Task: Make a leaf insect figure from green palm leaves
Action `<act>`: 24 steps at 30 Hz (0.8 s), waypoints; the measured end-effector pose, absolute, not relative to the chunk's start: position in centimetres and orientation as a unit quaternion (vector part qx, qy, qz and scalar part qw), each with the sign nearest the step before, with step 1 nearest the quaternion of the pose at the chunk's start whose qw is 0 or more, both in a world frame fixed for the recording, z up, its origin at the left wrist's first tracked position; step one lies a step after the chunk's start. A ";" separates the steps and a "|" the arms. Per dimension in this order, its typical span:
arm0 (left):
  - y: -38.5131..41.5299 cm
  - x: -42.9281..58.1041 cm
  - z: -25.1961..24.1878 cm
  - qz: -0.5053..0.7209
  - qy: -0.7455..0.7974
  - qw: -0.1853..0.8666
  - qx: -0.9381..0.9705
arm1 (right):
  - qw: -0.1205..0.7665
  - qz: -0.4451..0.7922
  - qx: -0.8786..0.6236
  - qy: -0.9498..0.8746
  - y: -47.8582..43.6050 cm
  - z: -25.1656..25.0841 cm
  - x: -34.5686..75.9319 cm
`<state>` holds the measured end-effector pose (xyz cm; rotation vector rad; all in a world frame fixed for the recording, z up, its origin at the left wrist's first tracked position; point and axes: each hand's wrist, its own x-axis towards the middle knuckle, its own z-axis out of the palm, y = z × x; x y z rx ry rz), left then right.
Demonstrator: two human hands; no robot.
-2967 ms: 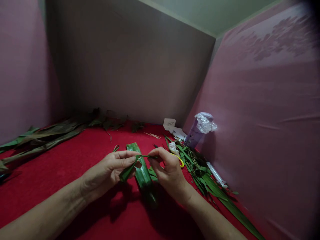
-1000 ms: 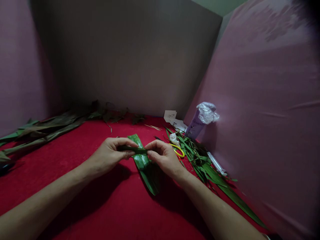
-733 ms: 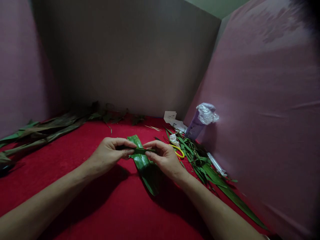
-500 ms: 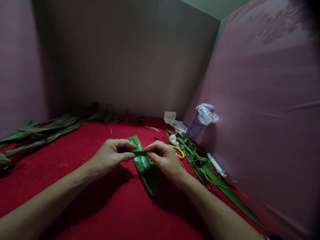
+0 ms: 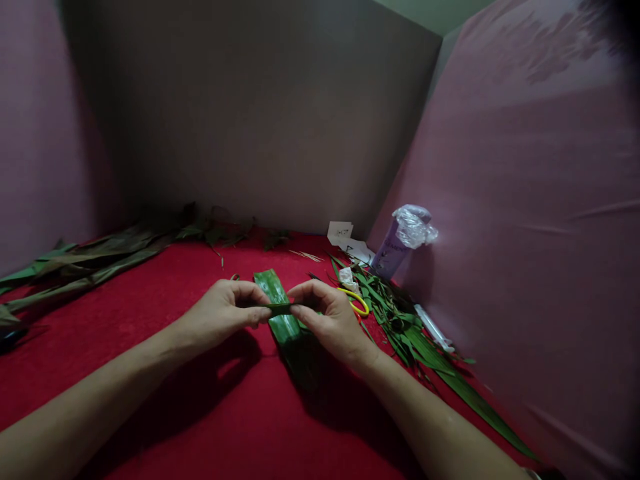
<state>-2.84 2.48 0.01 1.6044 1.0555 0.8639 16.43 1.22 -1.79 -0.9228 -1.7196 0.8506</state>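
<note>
- Both hands sit close together as I watch from my end: left hand (image 5: 225, 310) and right hand (image 5: 330, 320) each pinch, thumb against fingers, one narrow leaf strip (image 5: 281, 309).
- I have that strip level between the fingertips, crossing over the broad green leaf (image 5: 284, 329); three seconds ago its wider end hung below the left hand and the hands stood farther apart.
- Below, the broad green leaf slants over the red cloth (image 5: 150, 293), its near end darker in shadow than a second ago.
- Behind the left hand I now see a small green loop (image 5: 235, 277), mostly hidden a second ago.
- Near the right hand I find a yellow ring handle (image 5: 367, 309), then leaf cuttings (image 5: 395, 320), both unchanged.
- Farther out, thin sticks (image 5: 306, 255), white papers (image 5: 357, 251) and a plastic-topped purple container (image 5: 390, 257) keep their places; long dull leaves (image 5: 100, 257) lie far left.
</note>
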 end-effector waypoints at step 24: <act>1.8 -2.2 -0.4 0.300 0.438 0.505 0.680 | 0.461 0.402 -0.366 -0.701 0.6 -1.4 16.1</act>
